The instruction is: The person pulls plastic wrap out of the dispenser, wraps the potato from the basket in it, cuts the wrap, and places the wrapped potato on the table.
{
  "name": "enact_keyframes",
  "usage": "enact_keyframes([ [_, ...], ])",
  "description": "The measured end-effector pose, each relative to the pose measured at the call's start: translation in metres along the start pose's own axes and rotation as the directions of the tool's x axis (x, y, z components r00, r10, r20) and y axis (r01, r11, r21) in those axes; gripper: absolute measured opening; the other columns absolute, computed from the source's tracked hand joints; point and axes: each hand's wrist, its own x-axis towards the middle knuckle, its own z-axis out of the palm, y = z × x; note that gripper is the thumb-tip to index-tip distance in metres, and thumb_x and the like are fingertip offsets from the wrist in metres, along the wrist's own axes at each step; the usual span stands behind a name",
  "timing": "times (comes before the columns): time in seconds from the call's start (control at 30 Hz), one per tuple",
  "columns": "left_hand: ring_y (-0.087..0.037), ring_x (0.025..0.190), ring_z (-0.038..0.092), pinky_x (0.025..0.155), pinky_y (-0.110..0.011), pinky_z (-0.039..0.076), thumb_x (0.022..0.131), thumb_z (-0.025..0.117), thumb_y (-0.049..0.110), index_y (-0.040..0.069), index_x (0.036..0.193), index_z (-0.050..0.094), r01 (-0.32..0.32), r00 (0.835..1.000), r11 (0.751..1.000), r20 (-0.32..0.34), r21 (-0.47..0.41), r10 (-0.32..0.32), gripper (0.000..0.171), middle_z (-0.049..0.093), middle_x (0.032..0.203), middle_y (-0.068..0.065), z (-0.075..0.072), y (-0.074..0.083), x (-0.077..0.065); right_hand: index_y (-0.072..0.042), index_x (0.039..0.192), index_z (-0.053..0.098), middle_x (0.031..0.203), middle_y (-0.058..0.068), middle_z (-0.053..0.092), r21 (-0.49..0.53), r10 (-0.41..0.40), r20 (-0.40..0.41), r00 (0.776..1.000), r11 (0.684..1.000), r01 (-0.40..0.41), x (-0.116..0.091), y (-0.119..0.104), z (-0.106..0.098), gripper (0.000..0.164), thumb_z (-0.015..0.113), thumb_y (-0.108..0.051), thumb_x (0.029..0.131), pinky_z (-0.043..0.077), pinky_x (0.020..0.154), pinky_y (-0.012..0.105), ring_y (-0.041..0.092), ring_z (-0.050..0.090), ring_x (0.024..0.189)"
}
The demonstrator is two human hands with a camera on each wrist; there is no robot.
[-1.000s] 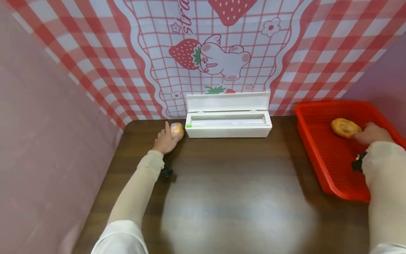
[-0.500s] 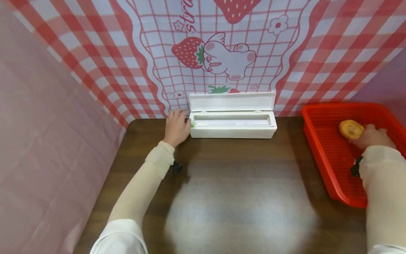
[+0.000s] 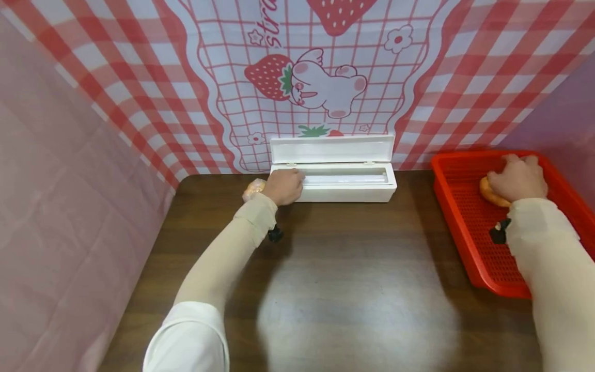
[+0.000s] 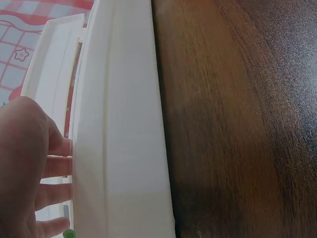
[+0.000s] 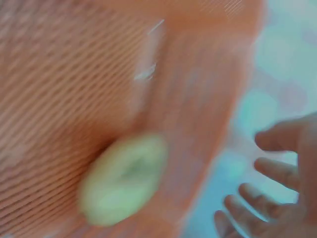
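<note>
Dark wood-grain table [image 3: 353,243]; on it: wrapped bun [image 3: 252,190], white box [image 3: 346,195], red basket [image 3: 451,213].

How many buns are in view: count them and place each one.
2. One wrapped bun is on the table, beside the left end of the white box; a second bun lies in the red basket, partly covered in the head view. Others could be hidden.

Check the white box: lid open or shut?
Open: the white box has its lid raised at the back, exposing the white roll inside.
</note>
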Motion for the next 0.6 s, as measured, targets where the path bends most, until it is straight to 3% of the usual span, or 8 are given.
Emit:
enact_keyframes([
  [0.07,-0.023,0.093,0.068,0.084,-0.04,0.055,0.101,0.042,0.016,0.01,0.104,0.071,-0.009,1.0,1.0,-0.012,0.004,0.009,0.03,0.072,0.104,-0.005,0.002,-0.003,0.001,0.012,0.142,0.043,0.134,0.045,0.033,0.044,-0.077,-0.084,0.993,0.996,0.081,0.006,-0.037,-0.001,0.057,0.049,-0.022,0.096,0.034,0.089,0.076,0.063,0.035,0.114],
  [0.17,-0.024,0.085,0.067,0.077,-0.04,0.055,0.1,0.041,0.014,0.01,0.092,0.065,0.011,1.0,0.999,-0.002,-0.044,-0.012,0.025,0.068,0.091,-0.006,0.003,-0.005,0.0,0.01,0.134,0.055,0.13,0.038,0.048,0.058,-0.262,-0.151,0.953,0.96,0.273,0.009,-0.1,0.004,0.045,0.053,-0.013,0.095,0.037,0.095,0.07,0.055,0.045,0.112],
  [0.27,-0.025,0.082,0.065,0.072,-0.041,0.055,0.1,0.04,0.014,0.01,0.088,0.059,0.043,0.999,0.993,0.033,-0.106,-0.04,0.023,0.065,0.086,-0.007,0.001,-0.005,0.0,0.008,0.125,0.063,0.116,0.031,0.061,0.035,-0.457,-0.102,0.884,0.886,0.462,0.01,-0.154,0.022,0.037,0.06,-0.006,0.092,0.046,0.09,0.062,0.046,0.055,0.099],
  [0.33,-0.024,0.081,0.063,0.07,-0.04,0.055,0.1,0.039,0.014,0.011,0.089,0.059,0.062,0.997,0.99,0.06,-0.128,-0.055,0.023,0.063,0.085,-0.006,0.0,-0.005,0.0,0.007,0.125,0.064,0.115,0.028,0.064,0.033,-0.537,-0.002,0.844,0.843,0.537,0.01,-0.182,0.038,0.036,0.061,-0.006,0.091,0.05,0.089,0.059,0.042,0.059,0.096],
  [0.43,-0.024,0.082,0.063,0.071,-0.041,0.055,0.102,0.037,0.016,0.01,0.092,0.06,0.08,0.993,0.987,0.098,-0.142,-0.066,0.026,0.064,0.087,-0.007,-0.002,-0.005,0.003,0.006,0.127,0.064,0.121,0.027,0.064,0.041,-0.567,0.147,0.811,0.822,0.567,0.015,-0.202,0.066,0.039,0.061,-0.008,0.091,0.049,0.095,0.058,0.04,0.061,0.103],
  [0.5,-0.026,0.09,0.066,0.078,-0.043,0.055,0.103,0.036,0.019,0.009,0.102,0.064,0.086,0.989,0.985,0.129,-0.147,-0.067,0.03,0.068,0.096,-0.009,-0.003,-0.005,0.007,0.005,0.13,0.062,0.127,0.026,0.062,0.038,-0.536,0.218,0.815,0.839,0.542,0.019,-0.204,0.082,0.042,0.061,-0.01,0.091,0.048,0.096,0.058,0.039,0.06,0.104],
  [0.6,-0.03,0.111,0.064,0.093,-0.044,0.052,0.103,0.034,0.022,0.008,0.128,0.064,0.097,0.982,0.983,0.176,-0.154,-0.069,0.041,0.068,0.121,-0.012,-0.004,-0.005,0.012,0.005,0.131,0.062,0.128,0.026,0.062,0.019,-0.498,0.237,0.834,0.861,0.508,0.026,-0.197,0.098,0.043,0.06,-0.01,0.09,0.049,0.095,0.058,0.037,0.059,0.102],
])
